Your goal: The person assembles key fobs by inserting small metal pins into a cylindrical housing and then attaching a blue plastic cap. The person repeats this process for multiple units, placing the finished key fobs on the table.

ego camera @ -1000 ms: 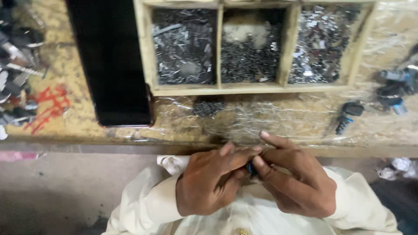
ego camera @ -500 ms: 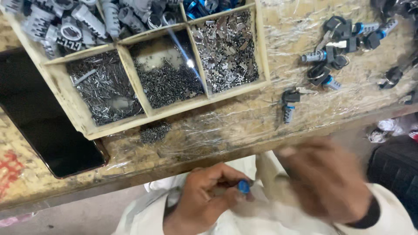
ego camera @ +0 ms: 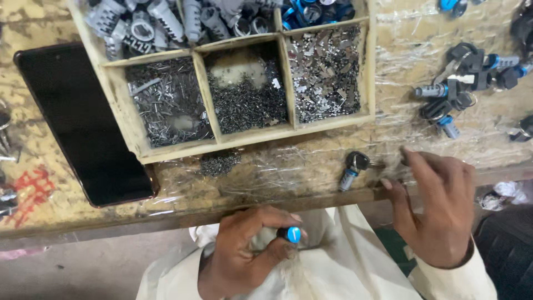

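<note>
My right hand [ego camera: 438,208] has come up from my lap since half a second ago and now sits at the bench edge, fingers loose and spread, nothing in them. Index tip is on the plastic-wrapped bench top [ego camera: 311,166], just right of a lock cylinder with its key [ego camera: 352,169] lying near the edge; hand is close to it but not touching. My left hand [ego camera: 247,250] is low over my lap, below the bench edge, thumb and fingers clamped on a small blue-capped part [ego camera: 293,234]; only the blue end shows. Hands are well apart. Above the bench edge sits a wooden tray [ego camera: 166,151] with compartments: thin metal pins left, dark small bits middle, flat silver pieces right, grey and blue cylinder parts in the back row. Small dark pile [ego camera: 219,162] lies just in front of the tray. Black flat slab [ego camera: 83,122] lies to the tray's left. More finished cylinders with keys [ego camera: 466,83] are clustered at the right.
</note>
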`<state>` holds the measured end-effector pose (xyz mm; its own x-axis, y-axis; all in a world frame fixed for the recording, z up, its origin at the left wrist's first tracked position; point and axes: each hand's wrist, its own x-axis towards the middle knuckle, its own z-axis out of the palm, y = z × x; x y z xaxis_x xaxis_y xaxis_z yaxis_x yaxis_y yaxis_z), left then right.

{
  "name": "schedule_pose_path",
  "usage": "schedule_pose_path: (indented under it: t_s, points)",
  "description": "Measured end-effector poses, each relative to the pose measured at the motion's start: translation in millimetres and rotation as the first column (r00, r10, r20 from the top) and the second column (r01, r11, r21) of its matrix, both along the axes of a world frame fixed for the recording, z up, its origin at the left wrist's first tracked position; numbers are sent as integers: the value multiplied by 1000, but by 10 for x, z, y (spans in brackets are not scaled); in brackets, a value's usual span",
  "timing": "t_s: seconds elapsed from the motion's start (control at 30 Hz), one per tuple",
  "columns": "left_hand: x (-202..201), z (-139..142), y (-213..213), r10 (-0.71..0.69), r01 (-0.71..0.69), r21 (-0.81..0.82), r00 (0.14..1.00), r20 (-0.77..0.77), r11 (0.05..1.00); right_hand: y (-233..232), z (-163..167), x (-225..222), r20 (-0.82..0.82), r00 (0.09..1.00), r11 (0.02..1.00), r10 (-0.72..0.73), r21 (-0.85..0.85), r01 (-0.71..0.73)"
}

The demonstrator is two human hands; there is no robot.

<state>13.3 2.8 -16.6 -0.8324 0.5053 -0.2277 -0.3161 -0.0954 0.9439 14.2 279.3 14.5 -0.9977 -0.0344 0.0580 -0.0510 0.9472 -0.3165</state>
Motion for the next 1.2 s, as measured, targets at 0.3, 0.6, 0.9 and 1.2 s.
schedule_pose_path:
  t_s: [0.3,0.6,0.9,1.2]
  points:
    - [-70,-41,20,18,-30,-55,978,-207,998,210,-124,142,209,892,599,-401,-677,428]
    - [-151,-44,-52,124,-127,1,961,-246,992,7,-73,207,460,887,-109,-43,-885,453]
    - [-38,-280,-1,211,-237,-3,871,-443,972,-918,-302,394,245,938,319,-246,-893,317]
    - [-49,-254,-51,162,-214,-33,824,-543,976,-932,-649,442,-279,959,609,52,-752,-252]
